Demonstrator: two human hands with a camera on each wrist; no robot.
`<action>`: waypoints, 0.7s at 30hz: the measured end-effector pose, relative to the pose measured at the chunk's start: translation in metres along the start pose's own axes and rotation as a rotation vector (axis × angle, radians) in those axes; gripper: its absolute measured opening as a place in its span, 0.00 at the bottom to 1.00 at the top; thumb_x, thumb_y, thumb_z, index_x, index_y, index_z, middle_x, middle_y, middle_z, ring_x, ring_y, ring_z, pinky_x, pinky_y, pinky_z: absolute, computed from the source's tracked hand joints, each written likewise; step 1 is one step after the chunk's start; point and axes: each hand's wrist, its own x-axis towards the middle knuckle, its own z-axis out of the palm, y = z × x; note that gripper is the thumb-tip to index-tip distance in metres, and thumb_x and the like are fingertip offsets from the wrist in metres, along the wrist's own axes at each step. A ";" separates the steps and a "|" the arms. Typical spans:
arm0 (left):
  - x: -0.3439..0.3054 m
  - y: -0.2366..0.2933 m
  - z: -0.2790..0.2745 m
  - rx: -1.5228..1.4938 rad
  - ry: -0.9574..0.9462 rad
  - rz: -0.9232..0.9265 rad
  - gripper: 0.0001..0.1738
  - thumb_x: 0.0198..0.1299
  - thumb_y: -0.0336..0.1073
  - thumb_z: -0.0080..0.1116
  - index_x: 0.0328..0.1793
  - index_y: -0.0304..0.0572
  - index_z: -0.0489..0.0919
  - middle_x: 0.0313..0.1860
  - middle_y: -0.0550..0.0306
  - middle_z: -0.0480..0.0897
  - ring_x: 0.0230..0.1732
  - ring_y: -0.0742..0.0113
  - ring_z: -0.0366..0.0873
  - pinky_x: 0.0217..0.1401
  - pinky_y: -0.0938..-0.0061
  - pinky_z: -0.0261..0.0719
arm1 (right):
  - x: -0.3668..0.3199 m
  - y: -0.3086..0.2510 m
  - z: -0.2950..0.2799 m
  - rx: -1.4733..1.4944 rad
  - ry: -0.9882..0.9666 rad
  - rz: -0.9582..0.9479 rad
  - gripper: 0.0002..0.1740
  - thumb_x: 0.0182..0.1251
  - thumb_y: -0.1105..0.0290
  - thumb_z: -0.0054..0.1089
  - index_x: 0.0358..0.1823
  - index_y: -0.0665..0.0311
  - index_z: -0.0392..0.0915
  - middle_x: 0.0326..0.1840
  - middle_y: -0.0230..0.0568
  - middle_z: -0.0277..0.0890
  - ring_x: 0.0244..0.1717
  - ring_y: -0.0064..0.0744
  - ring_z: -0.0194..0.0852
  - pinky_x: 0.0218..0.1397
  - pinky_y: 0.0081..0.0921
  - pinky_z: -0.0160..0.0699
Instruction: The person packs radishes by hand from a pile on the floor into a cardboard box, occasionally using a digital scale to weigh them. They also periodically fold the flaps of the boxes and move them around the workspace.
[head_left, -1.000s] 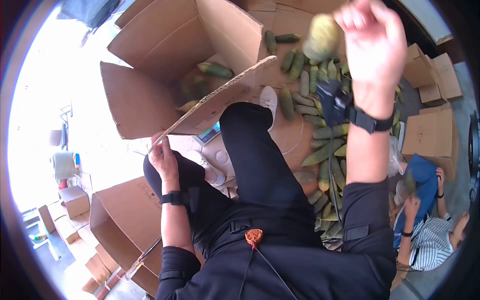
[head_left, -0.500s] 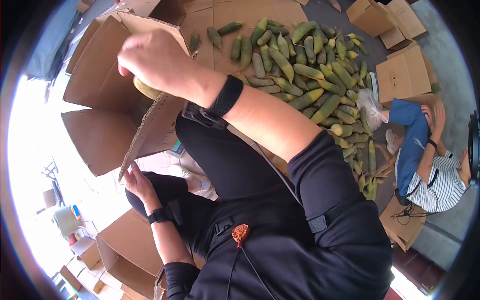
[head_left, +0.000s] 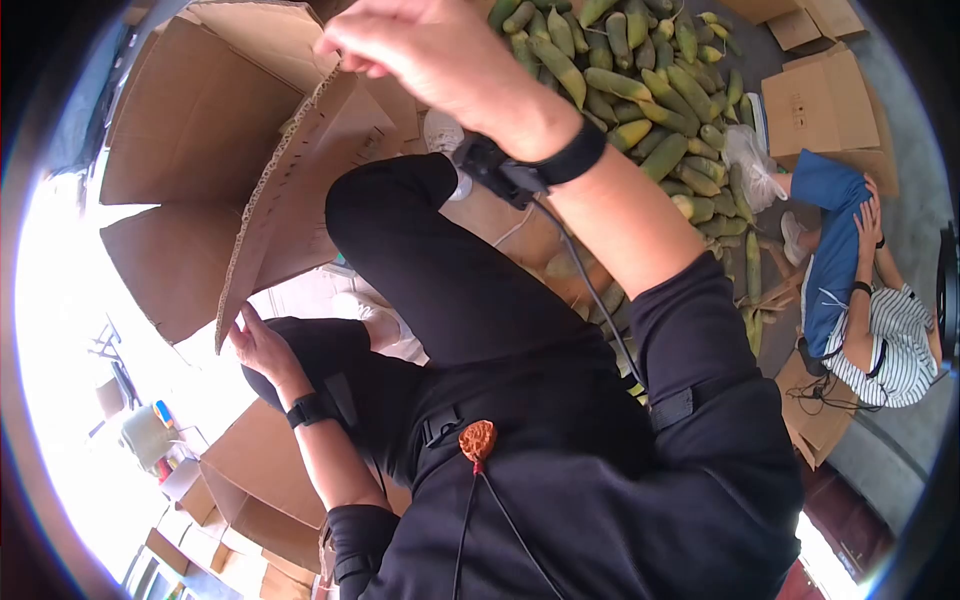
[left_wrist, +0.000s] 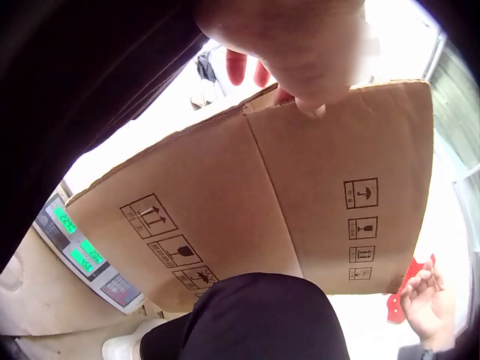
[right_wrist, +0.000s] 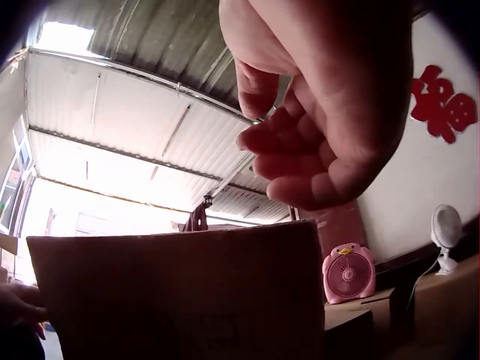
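Note:
In the head view, my left hand (head_left: 262, 352) grips the lower corner of a raised cardboard flap (head_left: 300, 195) on the large open box (head_left: 190, 125). Its fingers hook over the flap's edge in the left wrist view, where printed symbols mark the cardboard (left_wrist: 225, 180). My right hand (head_left: 450, 65) hangs above the flap's upper end, holding nothing. Loosely bent fingers show on that hand (right_wrist: 307, 127) in the right wrist view, above the cardboard edge (right_wrist: 180, 285). The inside bottom of the box is hidden in the head view.
Many green radish-like vegetables (head_left: 660, 90) lie on the floor to the right. Beyond them a person in a striped shirt (head_left: 895, 335) sits near a closed-looking box (head_left: 825, 110). Another box (head_left: 265, 460) stands at lower left. A lit scale (left_wrist: 90, 259) is beside the flap.
My right hand carried a yellow-green vegetable leftward to the box, let it go, and has drawn back slightly right, empty. My left hand has kept its hold on the flap.

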 end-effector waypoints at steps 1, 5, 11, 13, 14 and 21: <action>0.001 -0.002 0.001 -0.057 0.005 -0.019 0.16 0.64 0.36 0.52 0.53 0.34 0.74 0.34 0.58 0.79 0.33 0.76 0.73 0.37 0.81 0.70 | -0.005 0.009 -0.010 -0.006 0.050 -0.069 0.13 0.61 0.64 0.55 0.34 0.67 0.81 0.28 0.35 0.79 0.30 0.18 0.74 0.34 0.16 0.70; 0.004 -0.011 0.001 -0.118 0.033 -0.066 0.12 0.65 0.35 0.51 0.48 0.34 0.75 0.40 0.56 0.78 0.40 0.74 0.72 0.44 0.80 0.71 | -0.045 0.066 -0.065 -0.269 0.108 0.276 0.13 0.60 0.65 0.54 0.36 0.68 0.80 0.28 0.36 0.79 0.30 0.21 0.75 0.36 0.19 0.71; 0.001 0.003 0.002 0.001 0.021 -0.065 0.12 0.65 0.37 0.50 0.47 0.34 0.74 0.39 0.57 0.78 0.40 0.71 0.73 0.46 0.78 0.71 | -0.179 0.203 -0.130 -0.765 0.051 0.588 0.15 0.59 0.63 0.46 0.29 0.66 0.79 0.35 0.54 0.77 0.38 0.55 0.75 0.42 0.41 0.73; 0.000 0.008 0.004 0.029 0.019 -0.059 0.13 0.66 0.37 0.50 0.47 0.35 0.74 0.39 0.56 0.78 0.40 0.71 0.73 0.47 0.77 0.72 | -0.228 0.229 -0.135 -0.937 -0.143 0.775 0.15 0.60 0.64 0.42 0.34 0.64 0.78 0.38 0.55 0.77 0.40 0.56 0.74 0.44 0.45 0.73; -0.001 0.010 0.004 0.036 0.025 -0.051 0.13 0.66 0.38 0.49 0.48 0.34 0.74 0.40 0.56 0.78 0.41 0.70 0.73 0.47 0.76 0.72 | -0.243 0.225 -0.127 -0.933 -0.167 0.860 0.15 0.61 0.64 0.41 0.36 0.64 0.77 0.39 0.54 0.77 0.40 0.57 0.75 0.45 0.45 0.73; -0.002 0.017 0.007 0.140 0.031 -0.045 0.16 0.66 0.44 0.49 0.49 0.39 0.75 0.45 0.55 0.79 0.47 0.68 0.76 0.49 0.73 0.75 | -0.344 0.285 -0.101 -0.855 -0.221 1.148 0.14 0.57 0.68 0.47 0.43 0.64 0.76 0.41 0.54 0.77 0.45 0.57 0.74 0.50 0.46 0.71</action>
